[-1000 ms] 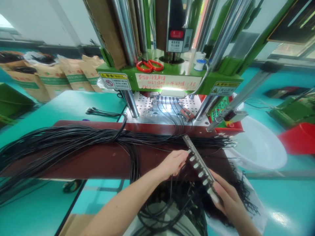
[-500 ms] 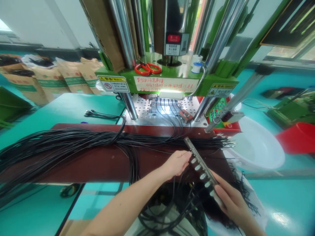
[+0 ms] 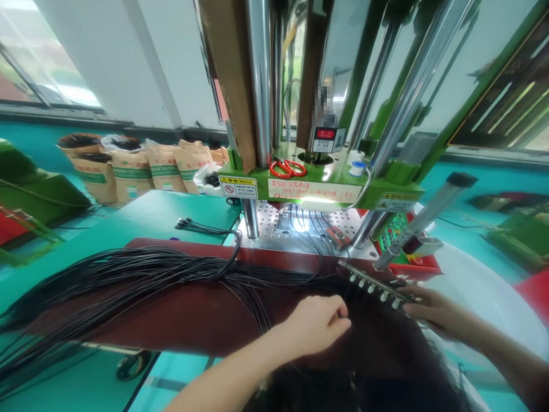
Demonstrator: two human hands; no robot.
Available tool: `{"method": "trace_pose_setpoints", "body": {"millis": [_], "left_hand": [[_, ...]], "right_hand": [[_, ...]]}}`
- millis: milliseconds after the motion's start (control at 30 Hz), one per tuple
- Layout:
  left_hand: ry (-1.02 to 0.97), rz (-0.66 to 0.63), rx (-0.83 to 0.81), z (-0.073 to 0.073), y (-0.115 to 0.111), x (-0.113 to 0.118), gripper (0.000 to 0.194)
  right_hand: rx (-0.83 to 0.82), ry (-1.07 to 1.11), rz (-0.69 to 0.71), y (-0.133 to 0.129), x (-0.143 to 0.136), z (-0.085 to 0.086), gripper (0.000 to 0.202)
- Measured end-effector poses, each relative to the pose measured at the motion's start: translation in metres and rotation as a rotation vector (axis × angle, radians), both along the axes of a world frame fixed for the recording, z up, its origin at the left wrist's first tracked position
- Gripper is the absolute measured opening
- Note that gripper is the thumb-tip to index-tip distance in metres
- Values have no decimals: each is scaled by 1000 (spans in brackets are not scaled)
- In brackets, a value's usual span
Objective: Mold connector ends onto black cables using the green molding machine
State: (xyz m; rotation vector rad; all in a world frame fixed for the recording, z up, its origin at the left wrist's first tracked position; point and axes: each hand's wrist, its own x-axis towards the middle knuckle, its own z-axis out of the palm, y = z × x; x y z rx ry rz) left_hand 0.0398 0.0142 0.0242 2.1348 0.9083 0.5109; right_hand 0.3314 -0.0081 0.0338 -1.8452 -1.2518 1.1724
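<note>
My right hand (image 3: pixel 433 309) grips the near end of a narrow metal bar (image 3: pixel 373 281). Several small silvery pieces stick out in a row along the bar's lower side. The bar slants over the right part of the brown board, its far tip near the machine's bed. To the left of the bar and apart from it is my left hand (image 3: pixel 319 323), fingers curled in; whatever they may hold is hidden. Behind my left hand, a thick bundle of black cables (image 3: pixel 180 269) lies across the brown board (image 3: pixel 171 317).
A green press with steel columns (image 3: pixel 259 86) stands ahead, cables running onto its perforated bed (image 3: pixel 268 226). Red-handled scissors (image 3: pixel 287 167) rest on its ledge. A red box with a green button panel (image 3: pixel 393 230) and a white basin (image 3: pixel 484 286) are right; paper sacks (image 3: pixel 137 171) stand back left.
My right hand has carried the metal bar forward and right, towards the press. My left hand has come away from the bar, its fingers curled. The camera view has tilted up and shifted left.
</note>
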Motion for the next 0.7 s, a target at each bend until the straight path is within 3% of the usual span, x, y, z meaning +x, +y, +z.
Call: {"method": "trace_pose_setpoints", "body": {"millis": [100,233,333,533,700], "left_hand": [[-3,-25,-12,4,0,-19,16],[-66,-1,-87,9,5,-43,15],[-163,47,-217,11,15,-54,17],[-413,208,-420,1,58,-52,17],[-536,412,-392,-29,104,-32,17]], "right_hand": [[-86,-200,336,43,-12,9,29],[171,-435,662,88,-42,13,19],[295,-553,794,107,-64,6,22],[304,-617,729,113,-65,-12,21],[445,-777,478,127,-57,-5,29]]}}
